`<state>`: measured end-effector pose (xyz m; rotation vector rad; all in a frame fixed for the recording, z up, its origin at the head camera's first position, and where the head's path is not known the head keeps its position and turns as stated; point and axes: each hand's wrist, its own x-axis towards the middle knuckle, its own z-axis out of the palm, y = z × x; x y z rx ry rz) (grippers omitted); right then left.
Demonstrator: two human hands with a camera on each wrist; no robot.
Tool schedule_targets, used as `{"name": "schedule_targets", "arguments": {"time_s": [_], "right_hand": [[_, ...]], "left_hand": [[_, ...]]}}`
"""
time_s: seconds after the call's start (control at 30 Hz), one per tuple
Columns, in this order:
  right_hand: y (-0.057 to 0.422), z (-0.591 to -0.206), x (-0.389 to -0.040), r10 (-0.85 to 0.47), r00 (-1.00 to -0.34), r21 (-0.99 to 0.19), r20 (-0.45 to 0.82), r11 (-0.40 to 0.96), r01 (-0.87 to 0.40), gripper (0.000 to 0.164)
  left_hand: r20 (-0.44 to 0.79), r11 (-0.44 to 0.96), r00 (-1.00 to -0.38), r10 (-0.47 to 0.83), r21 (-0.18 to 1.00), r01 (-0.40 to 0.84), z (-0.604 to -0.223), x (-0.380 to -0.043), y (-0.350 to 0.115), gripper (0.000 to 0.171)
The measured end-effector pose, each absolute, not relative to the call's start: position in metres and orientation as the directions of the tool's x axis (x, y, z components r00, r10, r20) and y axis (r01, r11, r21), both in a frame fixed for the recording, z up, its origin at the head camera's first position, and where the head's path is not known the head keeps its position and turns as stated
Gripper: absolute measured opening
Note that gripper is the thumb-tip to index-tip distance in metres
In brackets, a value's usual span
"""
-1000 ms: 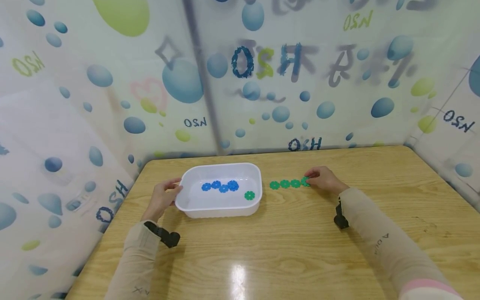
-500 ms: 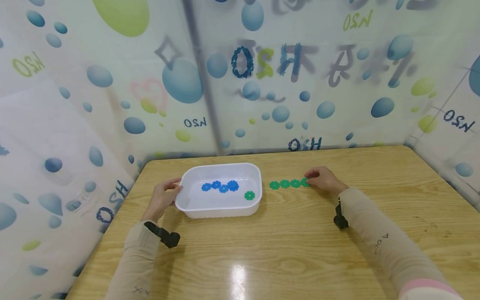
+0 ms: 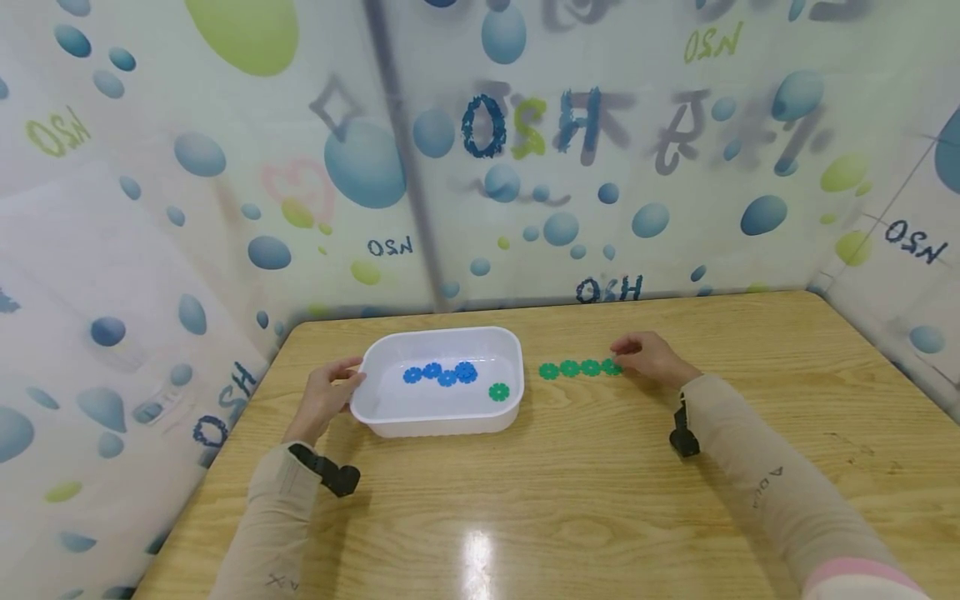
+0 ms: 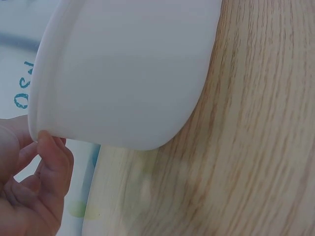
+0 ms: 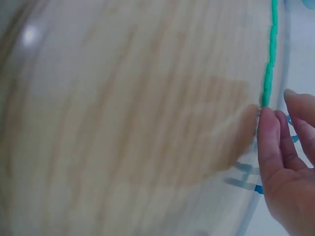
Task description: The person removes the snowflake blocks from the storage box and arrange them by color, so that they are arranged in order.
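My left hand (image 3: pixel 322 400) grips the left rim of a white plastic tray (image 3: pixel 435 425); the left wrist view has its curled fingers (image 4: pixel 51 162) at the tray's rim. Inside the tray lie several blue snowflake discs (image 3: pixel 447 378) and one green snowflake disc (image 3: pixel 498 392). To the right, several more green snowflake discs (image 3: pixel 570 368) lie flat in a row on the table. My right hand (image 3: pixel 651 357) is at that row's right end, fingertips right beside the last disc (image 3: pixel 612 367). In the right wrist view thumb and fingers (image 5: pixel 268 132) are apart, with nothing between them.
The wooden table (image 3: pixel 570 517) reaches back to a curtain (image 3: pixel 555 167) printed with blue and green drops and H2O lettering. Black straps with small cameras sit on both wrists.
The last green disc, raised and tilted under my right fingers a second ago, now lies flat in the row. The right hand has drawn back slightly. The left hand and tray stay put.
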<state>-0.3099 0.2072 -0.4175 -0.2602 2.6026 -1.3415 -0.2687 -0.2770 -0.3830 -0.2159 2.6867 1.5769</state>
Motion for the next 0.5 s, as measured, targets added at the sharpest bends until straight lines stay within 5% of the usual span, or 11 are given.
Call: {"name": "schedule_targets", "arguments": {"time_s": [0.5], "right_hand": [[0.199, -0.395, -0.309, -0.259, -0.962, -0.845, -0.088, 0.53, -0.065, 0.034]], "left_hand": [[-0.089, 0.488, -0.99, -0.113, 0.862, -0.133, -0.382, -0.269, -0.276, 0.041]]}}
